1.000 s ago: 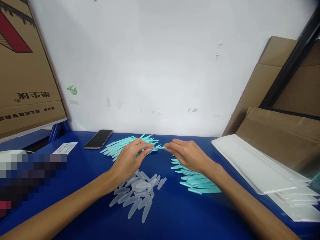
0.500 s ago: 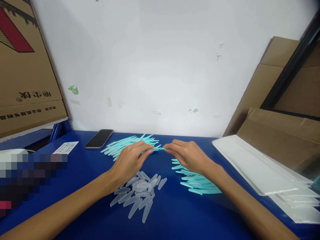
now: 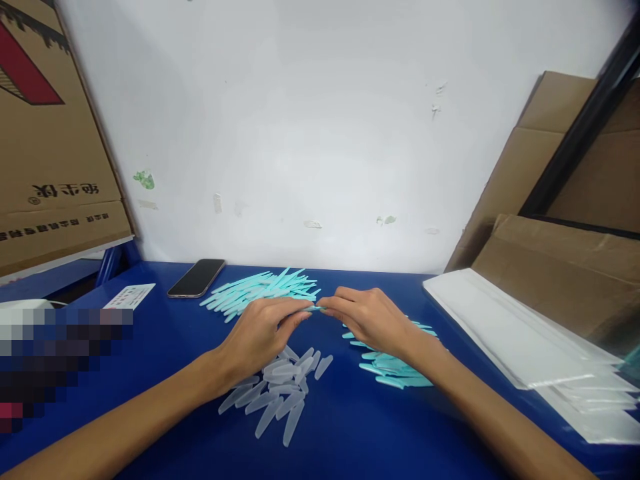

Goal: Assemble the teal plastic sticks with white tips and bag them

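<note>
Between my two hands a slim turquoise eyebrow razor (image 3: 314,309) is pinched at both ends, lying level just above the table. My left hand (image 3: 265,330) is closed on its left end, thumb against fingers. On the other end, my right hand (image 3: 370,320) is closed in a like pinch; the fingers hide most of the razor. Behind my left hand lies a fanned pile of turquoise razors (image 3: 260,287). A second pile of turquoise razors (image 3: 393,367) is partly covered by my right hand and forearm. Translucent blade caps (image 3: 285,387) lie scattered in front of my left hand.
The blue table (image 3: 340,427) meets a white wall. A phone (image 3: 197,278) and a printed card (image 3: 130,297) lie at the left, below a cardboard box (image 3: 60,147). White plastic bags (image 3: 510,333) are stacked at the right beside brown cardboard (image 3: 560,273).
My hands have come slightly lower and closer together, with the fingertips now nearly meeting over the razor. The piles on the table look the same.
</note>
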Available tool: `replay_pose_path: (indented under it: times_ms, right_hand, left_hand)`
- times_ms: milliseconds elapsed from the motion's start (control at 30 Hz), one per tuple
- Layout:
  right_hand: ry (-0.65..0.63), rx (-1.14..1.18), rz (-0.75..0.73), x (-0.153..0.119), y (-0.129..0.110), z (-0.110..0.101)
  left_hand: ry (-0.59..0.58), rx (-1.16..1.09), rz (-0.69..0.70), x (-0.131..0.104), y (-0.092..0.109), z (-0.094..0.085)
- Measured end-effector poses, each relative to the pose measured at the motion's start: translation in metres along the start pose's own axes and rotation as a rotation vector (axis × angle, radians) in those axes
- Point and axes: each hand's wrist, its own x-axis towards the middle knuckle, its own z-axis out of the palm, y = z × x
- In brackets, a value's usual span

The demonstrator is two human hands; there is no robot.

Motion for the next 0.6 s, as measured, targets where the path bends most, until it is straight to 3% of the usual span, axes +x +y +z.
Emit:
replay_pose_path:
  times_ms: [433, 600]
  right_hand:
    - [0.057, 0.044, -0.011, 0.0, 0.001, 0.004]
    - [0.066, 0.031, 0.091, -0.002, 0.017, 0.002]
  left_hand:
    - [0.029, 0.072, 0.015, 0.001, 0.004, -0.004]
    - [0.079, 0.177, -0.06, 0.008, 0.004, -0.014]
